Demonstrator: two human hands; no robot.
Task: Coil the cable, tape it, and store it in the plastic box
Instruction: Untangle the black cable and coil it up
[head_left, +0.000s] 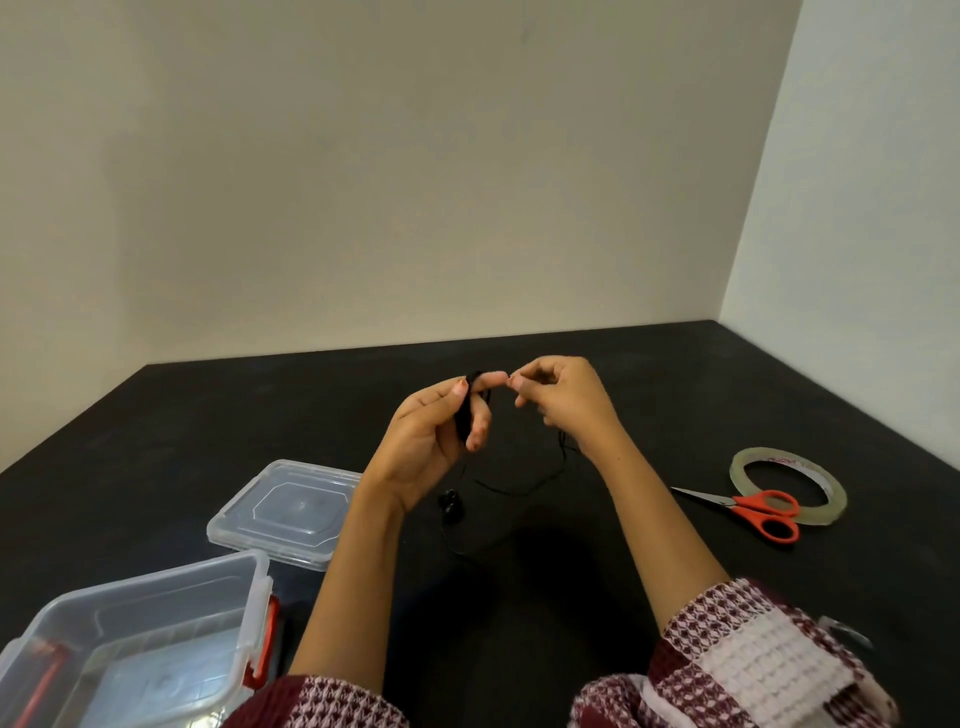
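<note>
A thin black cable (464, 415) is wound in loops around the fingers of my left hand (434, 441), which holds the coil above the black table. My right hand (563, 397) pinches the loose strand beside my left fingertips. The rest of the cable hangs down in a slack loop (524, 488) to the table, where its black earbuds (450, 505) lie below my left wrist. The clear plastic box (150, 639) with red latches stands open at the lower left. A roll of clear tape (787, 486) lies at the right.
The box's clear lid (285, 512) lies flat beyond the box. Orange-handled scissors (748, 512) rest partly on the tape roll. Walls close the table's far and right sides.
</note>
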